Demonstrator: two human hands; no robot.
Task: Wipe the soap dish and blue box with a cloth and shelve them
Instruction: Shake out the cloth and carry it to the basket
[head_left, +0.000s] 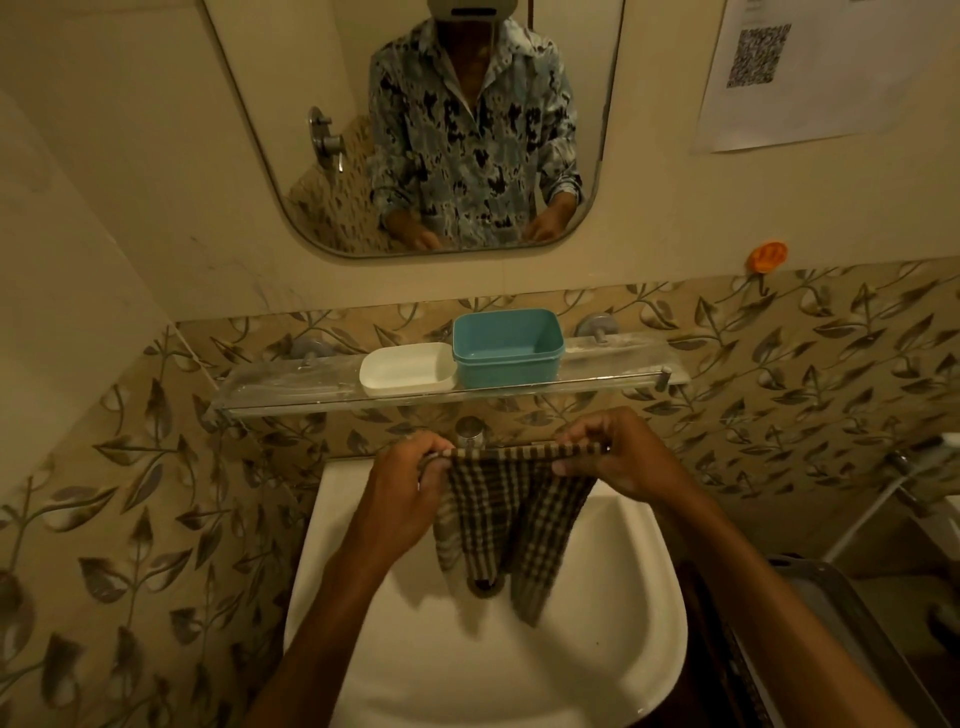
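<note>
A white soap dish (405, 370) and an open blue box (508, 347) stand side by side, touching, on the clear glass shelf (291, 388) under the mirror. Below the shelf, over the basin, a brown checked cloth (511, 525) hangs stretched between both hands. My left hand (408, 491) pinches its upper left corner and my right hand (615, 454) pinches its upper right corner. The cloth's lower end dangles over the drain. Both hands are below the shelf and apart from the dish and the box.
A white washbasin (597, 649) fills the lower middle, with a chrome tap (470, 434) behind the cloth. A mirror (415, 124) hangs above the shelf. An orange hook (767, 256) and a paper notice (810, 73) are on the right wall. A grey frame (831, 613) stands at the right.
</note>
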